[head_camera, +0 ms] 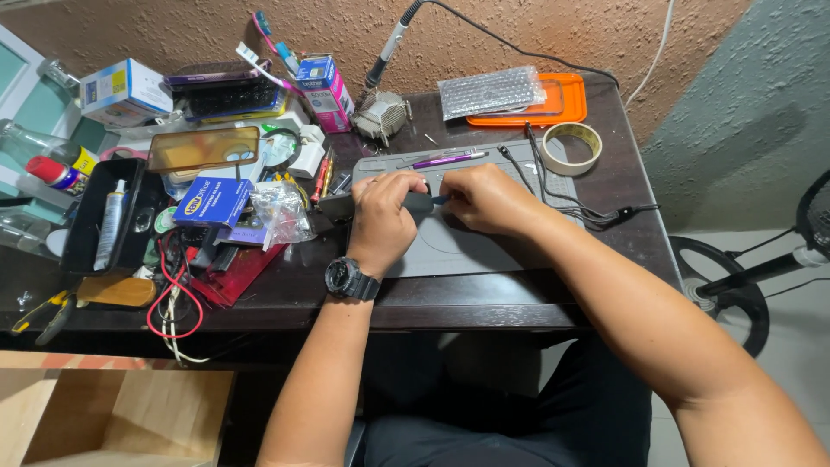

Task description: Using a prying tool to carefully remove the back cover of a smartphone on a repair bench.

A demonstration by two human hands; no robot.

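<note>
My left hand (383,216), with a black watch on the wrist, grips a dark flat phone-like device (420,202) over a grey work mat (484,246). My right hand (486,197) holds the same device from the right, with a small blue pick-like piece showing between the hands. Most of the device is hidden under my fingers. A purple pen-shaped tool (445,159) lies on the mat's top tray, just beyond my hands.
Left of the mat lie a blue box (212,201), a plastic bag of small parts (281,212), a black tray (108,220) and red wires (173,298). A tape roll (571,147), orange tray (566,102), soldering iron stand (381,112) and black cables (588,207) sit behind and right.
</note>
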